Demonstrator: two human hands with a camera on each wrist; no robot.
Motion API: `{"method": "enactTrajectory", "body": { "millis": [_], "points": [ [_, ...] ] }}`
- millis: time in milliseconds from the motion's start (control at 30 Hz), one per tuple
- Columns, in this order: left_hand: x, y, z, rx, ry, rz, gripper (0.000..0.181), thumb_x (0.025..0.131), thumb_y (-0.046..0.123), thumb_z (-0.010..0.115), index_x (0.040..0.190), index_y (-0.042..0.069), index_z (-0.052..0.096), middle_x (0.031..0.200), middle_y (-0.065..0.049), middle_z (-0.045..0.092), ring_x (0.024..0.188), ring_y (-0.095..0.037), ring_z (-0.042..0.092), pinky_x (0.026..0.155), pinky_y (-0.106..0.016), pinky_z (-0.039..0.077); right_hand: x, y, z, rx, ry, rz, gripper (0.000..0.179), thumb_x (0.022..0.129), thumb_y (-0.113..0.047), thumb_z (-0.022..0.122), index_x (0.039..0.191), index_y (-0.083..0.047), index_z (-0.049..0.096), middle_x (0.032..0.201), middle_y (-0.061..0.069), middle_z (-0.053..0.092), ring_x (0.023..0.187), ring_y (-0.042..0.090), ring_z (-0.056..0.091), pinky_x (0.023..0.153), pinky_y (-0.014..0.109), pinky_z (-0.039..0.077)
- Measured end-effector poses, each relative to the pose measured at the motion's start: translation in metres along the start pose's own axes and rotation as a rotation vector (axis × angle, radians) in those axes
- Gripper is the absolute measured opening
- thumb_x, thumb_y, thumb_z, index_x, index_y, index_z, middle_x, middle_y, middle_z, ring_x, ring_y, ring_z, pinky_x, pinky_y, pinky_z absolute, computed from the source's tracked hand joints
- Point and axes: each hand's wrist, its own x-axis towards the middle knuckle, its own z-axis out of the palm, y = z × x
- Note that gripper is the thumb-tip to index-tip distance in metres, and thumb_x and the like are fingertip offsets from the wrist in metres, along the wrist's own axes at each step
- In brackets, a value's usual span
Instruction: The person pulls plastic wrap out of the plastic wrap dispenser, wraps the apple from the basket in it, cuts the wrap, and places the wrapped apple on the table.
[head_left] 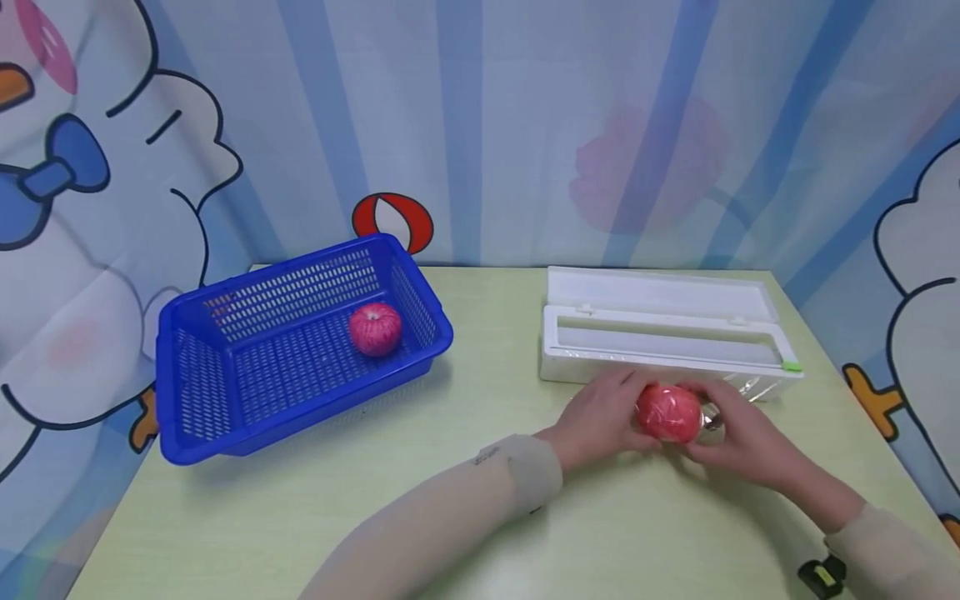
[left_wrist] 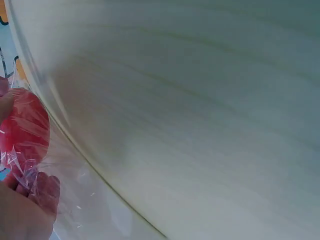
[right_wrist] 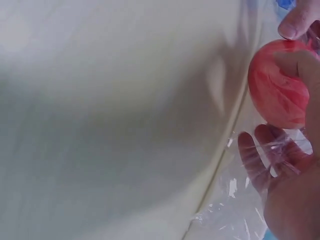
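In the head view, a red apple (head_left: 670,413) wrapped in clear plastic film is held between both hands over the table, in front of a white film box. The left hand (head_left: 600,417) grips its left side. Around its right side curls the right hand (head_left: 746,437), with bunched film (head_left: 711,422) between its thumb and fingers. In the right wrist view a thumb presses on the wrapped apple (right_wrist: 275,92), and film stretches over the fingers (right_wrist: 255,160) below. The left wrist view shows the apple (left_wrist: 30,127) at its left edge, creased film around it.
The white film box (head_left: 667,367) stands behind the hands, lid (head_left: 660,296) raised, with film hanging at its front right. A blue plastic basket (head_left: 300,417) on the left contains an unheld apple (head_left: 375,329). A patterned curtain (head_left: 510,133) hangs behind the pale table (head_left: 480,517).
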Motion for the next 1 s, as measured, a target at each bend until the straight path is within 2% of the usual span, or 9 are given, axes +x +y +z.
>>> {"method": "enactTrajectory", "body": {
  "millis": [100,367,667,833,1000],
  "points": [
    [0.002,0.001,-0.001,-0.012,-0.007,-0.011,0.080,0.085,0.044,0.091,0.151,0.022,0.050,0.146,0.008,0.055,0.134,-0.007,0.050,0.110,-0.018,0.045,0.002,0.000,-0.004,0.045,-0.037,0.032,0.081,0.075,-0.010,0.099,0.143,-0.009,0.054,0.132,0.010,0.064,0.110,-0.001,0.054,0.076,0.029,0.061],
    [0.007,0.001,-0.003,-0.042,-0.008,-0.029,0.076,0.085,0.046,0.090,0.148,0.023,0.054,0.140,0.009,0.058,0.127,-0.006,0.053,0.105,-0.018,0.048,0.005,-0.003,-0.014,0.107,-0.094,0.104,0.079,0.081,-0.014,0.095,0.147,-0.008,0.053,0.134,0.012,0.063,0.106,0.005,0.056,0.074,0.030,0.060],
    [0.013,0.000,-0.008,-0.083,-0.022,-0.049,0.072,0.086,0.052,0.087,0.145,0.022,0.057,0.129,0.010,0.061,0.116,-0.004,0.054,0.096,-0.017,0.050,0.005,-0.003,-0.017,0.157,-0.121,0.134,0.077,0.090,-0.018,0.089,0.155,-0.010,0.049,0.141,0.012,0.060,0.108,0.005,0.056,0.074,0.030,0.060],
    [0.016,0.001,-0.013,-0.093,-0.040,-0.046,0.067,0.086,0.054,0.085,0.140,0.020,0.062,0.123,0.010,0.063,0.110,-0.003,0.053,0.088,-0.014,0.049,0.003,-0.006,-0.021,0.094,-0.112,0.119,0.077,0.090,-0.023,0.088,0.156,-0.014,0.049,0.142,0.010,0.060,0.108,0.012,0.058,0.074,0.033,0.060],
    [0.020,0.002,-0.018,-0.141,-0.040,-0.039,0.061,0.086,0.055,0.084,0.134,0.019,0.067,0.113,0.013,0.065,0.103,-0.001,0.053,0.078,-0.010,0.046,-0.001,-0.013,-0.024,-0.116,-0.044,0.091,0.095,0.083,-0.028,0.095,0.160,-0.008,0.043,0.145,0.018,0.055,0.122,0.036,0.056,0.086,0.060,0.061]
  ]
}}
